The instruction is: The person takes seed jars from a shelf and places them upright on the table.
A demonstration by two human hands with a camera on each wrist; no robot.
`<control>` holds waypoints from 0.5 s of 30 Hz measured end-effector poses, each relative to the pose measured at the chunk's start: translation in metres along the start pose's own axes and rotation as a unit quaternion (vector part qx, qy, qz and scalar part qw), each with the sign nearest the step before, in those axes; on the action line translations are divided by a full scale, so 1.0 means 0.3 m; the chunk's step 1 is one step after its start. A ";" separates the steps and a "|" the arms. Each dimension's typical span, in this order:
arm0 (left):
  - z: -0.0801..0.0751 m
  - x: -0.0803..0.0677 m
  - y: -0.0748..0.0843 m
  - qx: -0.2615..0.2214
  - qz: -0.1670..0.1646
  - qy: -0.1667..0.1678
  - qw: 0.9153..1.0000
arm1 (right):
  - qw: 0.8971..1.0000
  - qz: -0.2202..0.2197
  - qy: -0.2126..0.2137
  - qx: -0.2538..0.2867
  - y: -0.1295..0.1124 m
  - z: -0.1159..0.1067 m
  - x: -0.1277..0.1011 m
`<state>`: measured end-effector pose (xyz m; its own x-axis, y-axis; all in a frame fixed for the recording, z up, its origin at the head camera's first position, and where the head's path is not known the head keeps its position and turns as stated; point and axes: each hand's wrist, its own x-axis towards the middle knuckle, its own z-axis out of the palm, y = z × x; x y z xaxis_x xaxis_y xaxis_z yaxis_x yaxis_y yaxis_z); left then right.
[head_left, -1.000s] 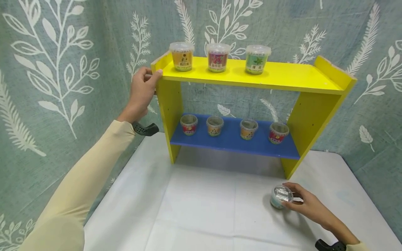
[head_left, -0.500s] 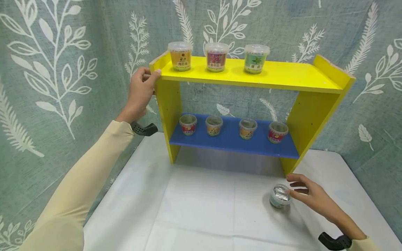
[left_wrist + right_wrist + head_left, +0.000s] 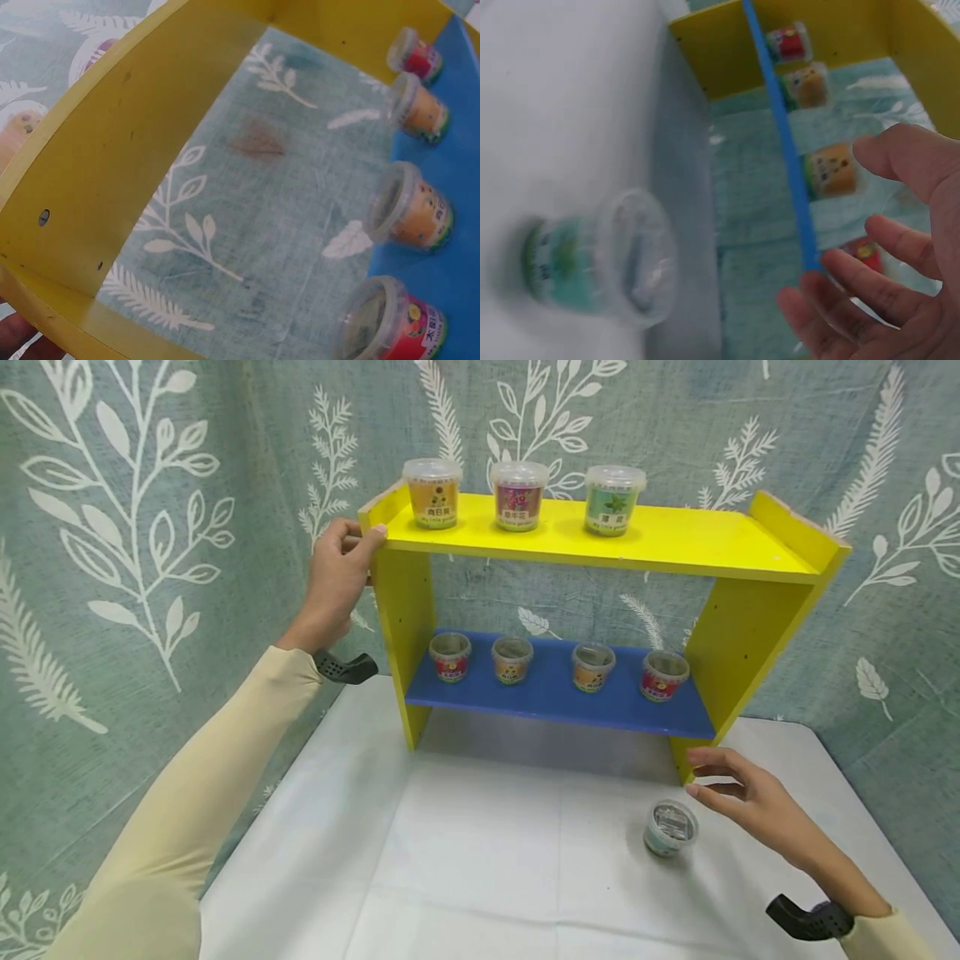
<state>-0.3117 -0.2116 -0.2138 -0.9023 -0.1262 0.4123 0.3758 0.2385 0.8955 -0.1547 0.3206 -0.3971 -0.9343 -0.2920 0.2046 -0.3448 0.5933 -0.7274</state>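
My left hand (image 3: 339, 572) grips the top left corner of a yellow shelf unit (image 3: 720, 539), its thumb over the front edge. In the left wrist view only the tips of its fingers (image 3: 22, 334) show at the lower left. My right hand (image 3: 753, 793) hovers with loosely bent fingers near the unit's right foot, holding nothing. Just left of it, a lidded plastic cup (image 3: 670, 828) with a green label stands upright on the white table; in the right wrist view this green cup (image 3: 592, 259) is apart from the fingers.
Three lidded cups, orange (image 3: 433, 495), purple (image 3: 518, 497) and green (image 3: 613, 502), stand on the yellow top board. Several red and orange cups, one of them orange (image 3: 592, 668), line the blue lower shelf (image 3: 547, 697). Leaf-patterned cloth (image 3: 225, 460) hangs behind.
My right hand has let go of the green-labelled cup and moved up and to the right, away from it. The cup stays on the table. My left hand keeps its hold on the shelf unit.
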 end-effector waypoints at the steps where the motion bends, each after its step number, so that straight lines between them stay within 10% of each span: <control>1: 0.000 -0.001 0.000 0.000 -0.001 0.001 1.000 | 1.000 -0.005 0.002 0.000 -0.011 -0.004 0.006; 15: -0.003 -0.003 -0.002 0.010 0.001 0.002 1.000 | 0.998 -0.064 0.015 -0.003 -0.129 -0.074 0.083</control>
<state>-0.3111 -0.2126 -0.2146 -0.9010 -0.1289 0.4142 0.3730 0.2572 0.8915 -0.1665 0.3071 -0.3492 -0.8851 -0.3430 0.3146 -0.4614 0.5576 -0.6901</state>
